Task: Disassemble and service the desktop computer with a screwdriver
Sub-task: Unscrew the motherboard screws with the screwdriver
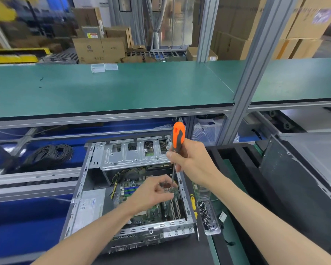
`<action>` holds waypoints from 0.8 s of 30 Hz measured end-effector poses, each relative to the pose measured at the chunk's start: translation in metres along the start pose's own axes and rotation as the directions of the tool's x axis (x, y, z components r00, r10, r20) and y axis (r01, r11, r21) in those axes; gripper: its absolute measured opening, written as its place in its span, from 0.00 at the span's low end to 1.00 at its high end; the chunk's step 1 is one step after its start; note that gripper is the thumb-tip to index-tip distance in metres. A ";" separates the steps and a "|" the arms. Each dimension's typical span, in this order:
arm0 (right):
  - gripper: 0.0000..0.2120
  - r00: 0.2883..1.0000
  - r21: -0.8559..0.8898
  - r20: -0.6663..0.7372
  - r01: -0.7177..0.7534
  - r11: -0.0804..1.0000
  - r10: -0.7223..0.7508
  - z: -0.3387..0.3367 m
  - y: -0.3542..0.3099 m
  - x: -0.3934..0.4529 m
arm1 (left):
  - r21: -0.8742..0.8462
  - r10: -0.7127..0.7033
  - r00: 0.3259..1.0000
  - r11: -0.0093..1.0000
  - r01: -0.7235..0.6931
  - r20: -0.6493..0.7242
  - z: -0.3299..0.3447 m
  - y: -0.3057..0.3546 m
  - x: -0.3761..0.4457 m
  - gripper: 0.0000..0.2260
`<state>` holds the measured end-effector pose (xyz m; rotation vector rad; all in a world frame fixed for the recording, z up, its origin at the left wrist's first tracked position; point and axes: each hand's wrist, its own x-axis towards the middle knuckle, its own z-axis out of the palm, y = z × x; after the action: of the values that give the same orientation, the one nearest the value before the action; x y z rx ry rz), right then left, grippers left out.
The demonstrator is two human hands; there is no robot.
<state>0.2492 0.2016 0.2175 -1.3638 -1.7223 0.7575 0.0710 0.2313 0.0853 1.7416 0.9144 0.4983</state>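
No legible text. Cardboard box (pixel 98 48) has a round logo, unreadable; yellow-red warning label (pixel 92 35) and power supply sticker (pixel 88 204) are too blurred.

The tip of the orange-and-black-handled screwdriver (pixel 177 138) is lost behind the left hand's fingers (pixel 165 185). Small dark parts in the clear plastic tray (pixel 208 217) are too tiny to identify. Both forearms run off the bottom edge.

Desktop computer (pixel 96 188) open, side panel off, lying flat, motherboard exposed. Orange-and-black screwdriver (pixel 177 142) near upright, tip down inside case near right wall.
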 end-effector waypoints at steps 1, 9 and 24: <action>0.08 1.000 0.004 -0.007 0.001 1.000 -0.001 0.000 -0.001 0.002 | 0.120 0.023 1.000 0.993 -0.022 -0.011 0.003 0.001 -0.001 0.07; 0.09 1.000 -0.110 0.013 -0.003 0.994 0.004 0.022 0.010 0.004 | 0.179 0.123 0.967 0.980 -0.083 -0.224 -0.003 0.031 0.002 0.15; 0.23 0.985 -0.157 -0.056 -0.170 0.973 0.163 -0.020 0.033 0.000 | -0.314 -0.069 0.929 0.948 -0.052 -0.363 -0.013 0.019 0.023 0.22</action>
<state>0.2827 0.2089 0.2001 -1.6400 -1.6805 0.6857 0.0824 0.2539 0.1047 1.3687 1.0373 0.9396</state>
